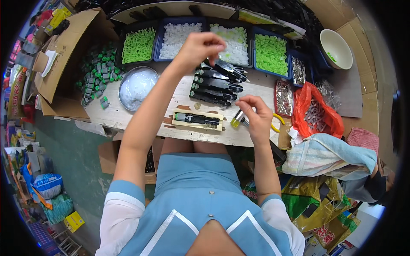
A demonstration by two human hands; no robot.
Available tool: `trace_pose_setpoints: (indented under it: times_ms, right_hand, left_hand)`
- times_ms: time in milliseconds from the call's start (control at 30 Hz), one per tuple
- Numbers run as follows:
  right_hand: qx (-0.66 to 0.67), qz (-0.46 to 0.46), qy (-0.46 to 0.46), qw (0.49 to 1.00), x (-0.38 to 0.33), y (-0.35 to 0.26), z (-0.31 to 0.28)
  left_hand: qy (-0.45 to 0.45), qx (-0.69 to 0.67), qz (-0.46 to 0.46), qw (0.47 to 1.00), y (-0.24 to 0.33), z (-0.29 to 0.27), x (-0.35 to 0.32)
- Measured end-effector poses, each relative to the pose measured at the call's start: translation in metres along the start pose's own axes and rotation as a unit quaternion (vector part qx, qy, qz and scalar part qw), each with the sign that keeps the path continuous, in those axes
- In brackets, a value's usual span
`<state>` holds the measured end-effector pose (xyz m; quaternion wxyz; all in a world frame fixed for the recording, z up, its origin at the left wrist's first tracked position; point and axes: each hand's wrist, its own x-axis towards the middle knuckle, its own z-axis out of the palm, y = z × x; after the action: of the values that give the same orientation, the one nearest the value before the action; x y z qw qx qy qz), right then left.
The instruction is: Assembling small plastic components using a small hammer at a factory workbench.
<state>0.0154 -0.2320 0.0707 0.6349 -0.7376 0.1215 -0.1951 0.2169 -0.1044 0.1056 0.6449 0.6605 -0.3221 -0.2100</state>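
My left hand (200, 50) reaches over the far side of the bench, above the bin of white and pale green pieces (234, 45). Its fingers are bent together in a pinch; I cannot make out what is between them. Just below it lies a row of black plastic assemblies (215, 88). At their near right end, my right hand (257, 116) has thumb and forefinger pressed together, and anything in them is too small to tell. Beside it is a tool with a clear yellow end (235, 122). Closer to me, a cream block-like holder (177, 123) cradles one black and grey assembly (198, 119).
Bins of green strips (139, 45), white caps (177, 38) and green caps (271, 53) line the back. Left are grey-green parts (98, 72) and a round metal dish (137, 88). Right are yellow-handled pliers (279, 121), a red bag (318, 113) and a white bowl (336, 49).
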Motion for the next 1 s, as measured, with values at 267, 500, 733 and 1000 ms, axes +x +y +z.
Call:
trace_pose_setpoints:
  times_ms: [267, 500, 733, 1000]
  right_hand:
    - [0.285, 0.145, -0.095, 0.943, -0.007, -0.006, 0.049]
    - [0.28, 0.18, -0.159, 0.929, -0.018, -0.014, 0.07]
    - [0.242, 0.195, -0.177, 0.934, -0.016, -0.014, 0.075]
    - [0.174, 0.205, -0.189, 0.945, -0.015, -0.014, 0.079]
  left_hand:
    - [0.064, -0.35, -0.014, 0.934, -0.033, 0.041, -0.145]
    - [0.09, -0.31, 0.023, 0.946, -0.037, 0.036, -0.175]
    - [0.111, -0.242, 0.047, 0.963, -0.034, 0.033, -0.181]
    - [0.138, 0.039, 0.144, 0.979, -0.036, 0.029, -0.184]
